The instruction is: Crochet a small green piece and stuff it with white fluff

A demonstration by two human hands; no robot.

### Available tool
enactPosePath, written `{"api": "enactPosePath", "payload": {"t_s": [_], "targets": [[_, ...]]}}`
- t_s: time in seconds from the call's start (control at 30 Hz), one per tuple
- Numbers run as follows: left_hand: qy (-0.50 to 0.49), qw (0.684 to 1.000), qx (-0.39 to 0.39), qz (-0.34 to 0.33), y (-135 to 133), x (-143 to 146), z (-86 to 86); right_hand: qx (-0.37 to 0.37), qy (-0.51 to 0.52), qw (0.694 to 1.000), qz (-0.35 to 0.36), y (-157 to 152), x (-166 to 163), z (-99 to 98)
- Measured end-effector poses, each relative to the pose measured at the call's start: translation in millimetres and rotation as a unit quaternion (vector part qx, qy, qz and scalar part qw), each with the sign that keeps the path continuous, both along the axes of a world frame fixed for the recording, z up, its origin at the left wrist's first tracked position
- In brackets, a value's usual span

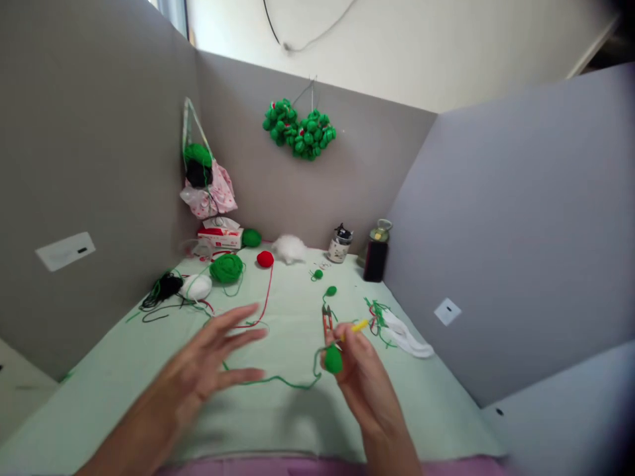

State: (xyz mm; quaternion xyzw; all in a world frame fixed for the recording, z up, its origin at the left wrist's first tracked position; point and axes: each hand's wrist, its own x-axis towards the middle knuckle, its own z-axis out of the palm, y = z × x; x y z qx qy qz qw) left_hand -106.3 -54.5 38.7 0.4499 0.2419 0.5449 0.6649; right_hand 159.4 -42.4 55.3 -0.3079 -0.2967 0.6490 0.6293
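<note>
My right hand [360,370] is closed on a yellow-handled crochet hook [358,326] with a small green crocheted piece [333,359] on it. A green yarn strand [278,380] trails left from the piece across the pale green table cover [292,423]. My left hand [213,360] hovers above the table with its fingers spread, holding nothing, just left of the strand. Red-handled snips [327,318] lie just beyond my right hand.
At the back lie a green yarn ball [227,268], a white ball [196,286], a red ball [264,258], black yarn [166,286], white stuffing [290,248], a tissue box [219,237], a jar [340,244] and a dark bottle [376,254]. Green crocheted pieces [299,129] hang on the grey partition. Yarn scraps and white cloth [404,334] lie right.
</note>
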Motion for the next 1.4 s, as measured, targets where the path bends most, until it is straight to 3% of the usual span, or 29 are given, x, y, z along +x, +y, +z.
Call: {"api": "enactPosePath", "payload": {"t_s": [0.07, 0.1, 0.23, 0.33, 0.4, 0.47, 0.5, 0.57, 0.63, 0.73, 1.0, 1.4], "targets": [[-0.037, 0.994, -0.050, -0.084, 6.1, 44.5, 11.6, 0.020, -0.002, 0.999, 0.027, 1.4, -12.3, 2.1], [-0.052, 0.992, -0.061, -0.094, 10.4, 63.6, 18.5, 0.033, -0.004, 0.999, 0.029, 1.4, -15.4, 2.5], [-0.153, 0.985, -0.060, -0.046, 33.0, 107.5, 44.2, 0.097, -0.035, 0.995, 0.007, -0.8, -18.0, -1.0], [-0.190, 0.981, 0.020, 0.041, 47.2, 113.9, 46.4, 0.133, -0.050, 0.989, -0.044, -1.2, -14.4, -6.7], [-0.081, 0.983, 0.127, 0.103, 50.4, 113.1, 35.7, 0.137, -0.061, 0.985, -0.089, -0.5, -9.2, -10.3], [0.115, 0.952, 0.236, 0.155, 47.6, 112.4, 19.6, 0.130, -0.079, 0.980, -0.126, 0.1, -2.8, -14.0], [0.177, 0.942, 0.234, 0.163, 44.5, 113.0, 11.4, 0.127, -0.091, 0.978, -0.138, 0.3, 0.1, -15.9], [0.200, 0.966, 0.136, 0.094, 36.4, 116.4, -2.3, 0.125, -0.113, 0.974, -0.154, 0.1, 4.1, -20.2], [0.150, 0.988, 0.017, 0.028, 29.0, 122.3, -10.7, 0.121, -0.126, 0.971, -0.161, -0.4, 5.0, -24.6], [0.078, 0.995, -0.059, 0.001, 24.1, 130.1, -15.4, 0.105, -0.118, 0.974, -0.165, -0.5, 2.6, -30.5], [0.038, 0.993, -0.101, -0.049, 26.9, 127.4, -17.4, 0.036, -0.049, 0.994, -0.092, 3.4, -0.7, -42.2], [0.058, 0.990, -0.132, -0.012, 29.7, 123.3, -20.3, 0.098, -0.149, 0.977, -0.115, 5.7, 1.4, -55.8]]}}
